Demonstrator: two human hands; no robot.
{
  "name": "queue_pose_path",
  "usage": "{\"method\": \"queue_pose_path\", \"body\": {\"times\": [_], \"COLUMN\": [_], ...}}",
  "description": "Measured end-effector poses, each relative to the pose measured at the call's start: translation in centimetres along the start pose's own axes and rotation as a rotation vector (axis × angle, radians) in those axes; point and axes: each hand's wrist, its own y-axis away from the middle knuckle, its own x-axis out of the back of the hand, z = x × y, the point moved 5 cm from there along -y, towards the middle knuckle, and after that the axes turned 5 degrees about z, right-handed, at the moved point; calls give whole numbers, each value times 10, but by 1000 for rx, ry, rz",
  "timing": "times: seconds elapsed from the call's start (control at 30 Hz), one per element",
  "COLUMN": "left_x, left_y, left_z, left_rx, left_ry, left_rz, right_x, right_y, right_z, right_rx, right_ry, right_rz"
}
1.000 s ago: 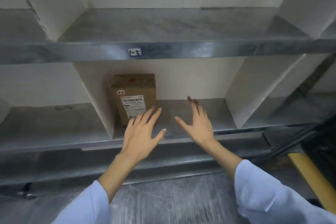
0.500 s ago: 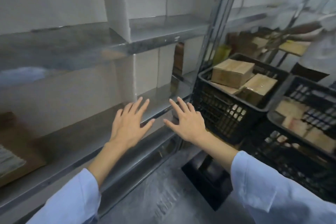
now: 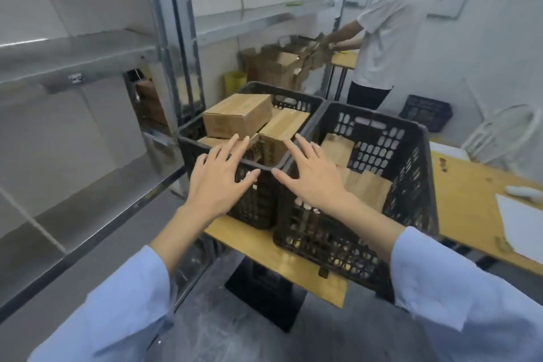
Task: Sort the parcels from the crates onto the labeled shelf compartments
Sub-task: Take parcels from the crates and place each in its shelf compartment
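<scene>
Two black plastic crates stand side by side on a wooden table. The left crate (image 3: 199, 147) is piled with brown cardboard parcels; the top parcel (image 3: 238, 114) lies above the rim and another parcel (image 3: 283, 126) leans beside it. The right crate (image 3: 411, 173) holds flatter brown parcels (image 3: 364, 188) low inside. My left hand (image 3: 220, 182) hovers with spread fingers over the left crate's near rim. My right hand (image 3: 311, 176) hovers, fingers spread, over the near corner where the crates meet. Both hands hold nothing. The metal shelf (image 3: 73, 53) runs along the left.
Another person in a white shirt (image 3: 390, 29) works at a far table with open cartons (image 3: 282, 64). The wooden table (image 3: 470, 200) extends right, carrying a white sheet (image 3: 523, 226). A dark crate (image 3: 426, 112) and a white chair (image 3: 508, 132) stand behind.
My view has swung right from the shelf compartment with its parcel to the crates. Both empty hands have travelled from the shelf to above the crates' near rims.
</scene>
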Motion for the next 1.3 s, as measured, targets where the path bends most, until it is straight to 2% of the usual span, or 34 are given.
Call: {"method": "queue_pose_path", "body": {"times": [0.2,0.5,0.73,0.93,1.3], "left_x": [-31,-98,-155,-197,-233], "left_y": [-55,-108,-122,-124,-132], "left_z": [87,148,155,155,157], "left_rx": [-153,-323,-371,-305,-266], "left_ry": [128,256,334,360,463], "left_rz": [-43,-296,-508,-726,-928], "right_x": [5,-38,-81,-103,-129], "right_y": [6,16,12,10,-1], "right_z": [103,184,205,212,220], "right_rx": [-179,-373,-411,-457,-520], "right_ry": [-27,-91,-202,-320,-567], "right_rz": [2,-133,-275,-391,-502]}}
